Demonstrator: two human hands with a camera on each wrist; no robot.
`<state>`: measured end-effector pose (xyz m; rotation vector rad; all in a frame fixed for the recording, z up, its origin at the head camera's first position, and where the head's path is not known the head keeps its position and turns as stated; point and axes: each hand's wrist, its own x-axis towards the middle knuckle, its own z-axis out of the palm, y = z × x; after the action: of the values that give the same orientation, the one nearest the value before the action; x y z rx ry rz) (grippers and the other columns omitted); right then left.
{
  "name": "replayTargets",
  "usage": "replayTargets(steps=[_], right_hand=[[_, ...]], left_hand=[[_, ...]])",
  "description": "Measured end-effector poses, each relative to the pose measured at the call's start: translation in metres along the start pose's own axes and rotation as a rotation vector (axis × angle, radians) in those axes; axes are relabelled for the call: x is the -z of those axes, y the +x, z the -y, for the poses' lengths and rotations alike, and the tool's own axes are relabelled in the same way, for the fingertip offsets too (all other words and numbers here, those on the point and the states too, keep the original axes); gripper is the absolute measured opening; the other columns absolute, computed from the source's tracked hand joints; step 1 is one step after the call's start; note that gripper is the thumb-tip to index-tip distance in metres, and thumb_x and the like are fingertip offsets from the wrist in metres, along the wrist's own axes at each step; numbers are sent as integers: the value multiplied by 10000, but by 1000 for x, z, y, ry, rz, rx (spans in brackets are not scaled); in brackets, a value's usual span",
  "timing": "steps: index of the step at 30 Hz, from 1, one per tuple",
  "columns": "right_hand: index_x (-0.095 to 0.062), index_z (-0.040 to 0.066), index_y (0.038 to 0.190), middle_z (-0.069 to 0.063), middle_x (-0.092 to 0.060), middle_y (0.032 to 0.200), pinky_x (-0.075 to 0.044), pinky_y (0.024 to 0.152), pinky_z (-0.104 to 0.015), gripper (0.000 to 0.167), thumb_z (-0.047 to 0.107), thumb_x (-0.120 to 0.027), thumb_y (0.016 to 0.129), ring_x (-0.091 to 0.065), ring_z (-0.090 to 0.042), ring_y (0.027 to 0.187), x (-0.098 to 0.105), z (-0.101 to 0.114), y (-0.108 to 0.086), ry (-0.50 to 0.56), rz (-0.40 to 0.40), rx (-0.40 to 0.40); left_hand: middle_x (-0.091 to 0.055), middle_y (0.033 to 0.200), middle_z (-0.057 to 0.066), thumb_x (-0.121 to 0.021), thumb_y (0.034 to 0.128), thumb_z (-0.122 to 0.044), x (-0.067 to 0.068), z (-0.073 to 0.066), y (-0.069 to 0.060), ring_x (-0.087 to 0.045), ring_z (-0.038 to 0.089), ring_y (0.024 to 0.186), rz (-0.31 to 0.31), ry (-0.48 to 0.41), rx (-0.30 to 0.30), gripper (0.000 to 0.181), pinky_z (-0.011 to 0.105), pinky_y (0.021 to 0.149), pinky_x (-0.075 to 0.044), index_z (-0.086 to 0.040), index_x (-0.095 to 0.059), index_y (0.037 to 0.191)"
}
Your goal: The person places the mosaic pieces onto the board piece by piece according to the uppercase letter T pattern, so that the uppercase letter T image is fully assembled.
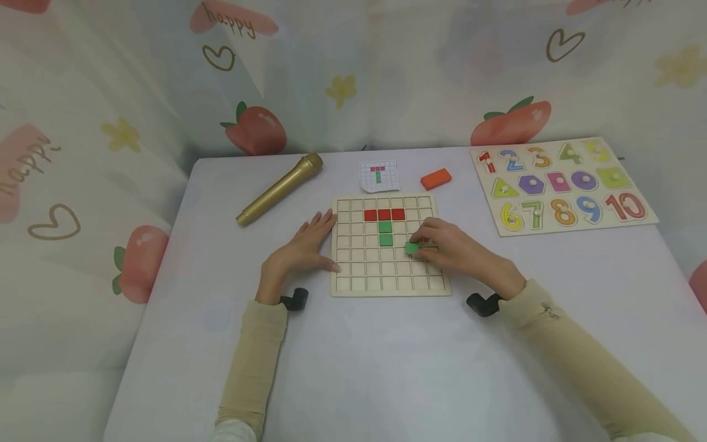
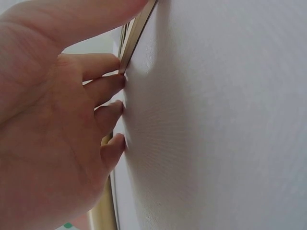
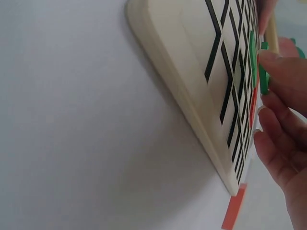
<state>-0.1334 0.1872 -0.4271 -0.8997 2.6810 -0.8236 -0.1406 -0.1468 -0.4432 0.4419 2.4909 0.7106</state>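
Note:
A wooden grid board (image 1: pixel 359 284) lies mid-table, with three red square tiles (image 1: pixel 384 215) in a row and two green square tiles (image 1: pixel 385 234) below the middle one. Between thumb and fingers my right hand (image 1: pixel 455 248) pinches another green tile (image 1: pixel 411 248), above the board's right part; the right wrist view shows this green tile (image 3: pixel 264 72) at the fingertips. My left hand (image 1: pixel 301 248) lies at the board's left edge, fingers spread and thumb on its rim. In the left wrist view, fingertips of the left hand (image 2: pixel 62 115) touch the tablecloth and the board's side (image 2: pixel 136 36).
Behind the board lie a pattern card (image 1: pixel 378 177) with a red and green T shape and an orange block (image 1: pixel 436 179). A gold microphone (image 1: pixel 278 190) is at the back left. A number and shape puzzle board (image 1: pixel 563 187) occupies the back right.

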Motion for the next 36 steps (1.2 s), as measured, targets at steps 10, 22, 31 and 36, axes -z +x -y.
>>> replayTargets(steps=[10, 22, 31, 36], right_hand=[[-757, 29, 1124, -65, -666, 1047, -558, 840, -363, 265, 127, -812, 885, -585, -207, 956, -12, 13, 16, -13, 53, 13], [-773, 15, 1090, -66, -678, 1024, -565, 846, -373, 235, 122, -812, 885, -584, -202, 943, -22, 21, 26, -48, 65, 93], [-776, 20, 1091, -68, -676, 1040, -571, 882, -399, 235, 119, -814, 880, -612, -220, 984, -24, 23, 26, -96, 57, 88], [-775, 26, 1093, -68, -673, 1050, -573, 897, -402, 247, 129, -824, 874, -614, -221, 992, -25, 23, 26, -102, 50, 86]], left_hand=[[13, 1748, 33, -867, 821, -345, -1, 2, 0, 90, 231, 1613, 2, -3, 7, 1179, 425, 1320, 47, -107, -79, 1665], [18, 1748, 28, -869, 822, -341, -3, 1, 1, 95, 227, 1612, 5, -2, 4, 1183, 421, 1320, 51, -111, -72, 1666], [3, 1748, 39, -876, 814, -321, -3, -1, 0, 82, 237, 1614, -4, -2, 0, 1180, 431, 1321, 42, -102, -87, 1664], [0, 1747, 40, -878, 811, -320, -3, -2, -1, 81, 237, 1614, -3, -1, 1, 1183, 428, 1321, 42, -101, -87, 1664]])
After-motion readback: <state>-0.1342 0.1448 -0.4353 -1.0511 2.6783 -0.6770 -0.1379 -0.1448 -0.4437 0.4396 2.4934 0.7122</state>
